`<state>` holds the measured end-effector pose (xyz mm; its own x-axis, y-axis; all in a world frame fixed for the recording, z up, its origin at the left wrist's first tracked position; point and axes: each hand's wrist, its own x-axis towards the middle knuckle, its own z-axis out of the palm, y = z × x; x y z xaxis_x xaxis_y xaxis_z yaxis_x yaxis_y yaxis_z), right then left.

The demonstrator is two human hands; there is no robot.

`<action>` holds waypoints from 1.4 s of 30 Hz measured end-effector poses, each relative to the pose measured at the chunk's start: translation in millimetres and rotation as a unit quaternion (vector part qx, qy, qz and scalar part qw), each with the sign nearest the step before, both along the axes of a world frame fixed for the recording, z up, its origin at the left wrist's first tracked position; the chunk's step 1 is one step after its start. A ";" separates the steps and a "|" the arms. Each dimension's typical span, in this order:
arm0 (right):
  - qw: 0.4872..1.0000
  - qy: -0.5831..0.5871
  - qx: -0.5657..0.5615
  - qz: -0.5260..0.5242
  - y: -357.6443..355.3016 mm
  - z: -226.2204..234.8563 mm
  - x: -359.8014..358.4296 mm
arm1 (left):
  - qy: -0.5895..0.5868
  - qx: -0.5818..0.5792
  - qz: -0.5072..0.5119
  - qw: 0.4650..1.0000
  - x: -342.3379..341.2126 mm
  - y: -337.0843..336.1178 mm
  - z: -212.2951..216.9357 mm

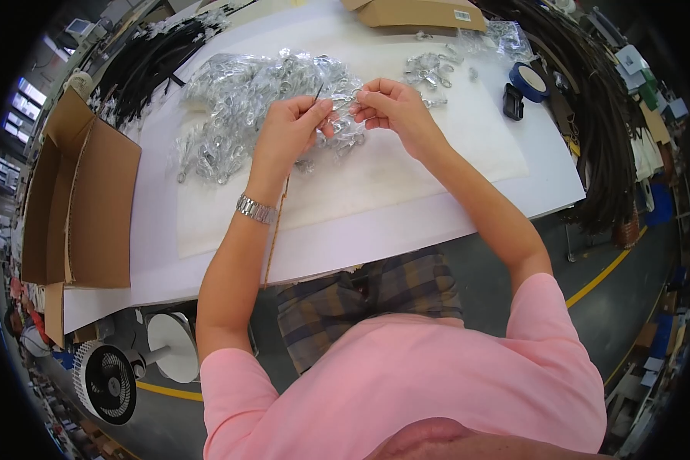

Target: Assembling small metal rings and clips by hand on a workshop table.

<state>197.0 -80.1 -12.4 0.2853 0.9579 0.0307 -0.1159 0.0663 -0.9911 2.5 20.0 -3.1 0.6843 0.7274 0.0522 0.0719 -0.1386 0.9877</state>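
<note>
My left hand (293, 129) pinches a thin cord (276, 230); its dark tip pokes up above the fingers, and a brown length hangs down past the wrist over the table's near edge. Just to the right, my right hand (395, 111) has thumb and fingers closed on a small shiny metal piece (354, 108), too small to make out fully. The two hands face each other a short gap apart. Under and behind them spreads a heap of metal clasps in clear plastic bags (241, 96). A smaller cluster of loose metal clasps (431, 69) lies beyond my right hand.
An open cardboard box (103, 203) stands at the table's left edge, another cardboard box (418, 14) at the far side. A blue tape roll (529, 82) and a black object (513, 102) lie right. Dark straps (602, 130) hang beyond; a fan (107, 383) is lower left.
</note>
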 end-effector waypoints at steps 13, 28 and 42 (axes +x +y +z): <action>0.993 -0.083 0.083 -0.005 -3.4 2.6 0.6 | -0.046 -0.113 -0.046 0.991 6.7 -12.8 -4.7; 0.990 -0.114 0.039 -0.076 -4.2 10.5 3.6 | -0.066 -0.143 -0.099 0.983 9.5 -26.0 -5.9; 0.998 0.056 -0.004 0.041 -4.5 -6.0 6.8 | -0.042 -0.087 -0.057 0.994 9.2 -21.6 -7.6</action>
<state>203.8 -84.6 -18.4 0.2081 0.9781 -0.0051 -0.2304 0.0439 -0.9721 11.7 -1.6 -10.6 0.7609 0.6489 -0.0075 -0.0184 0.0332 0.9993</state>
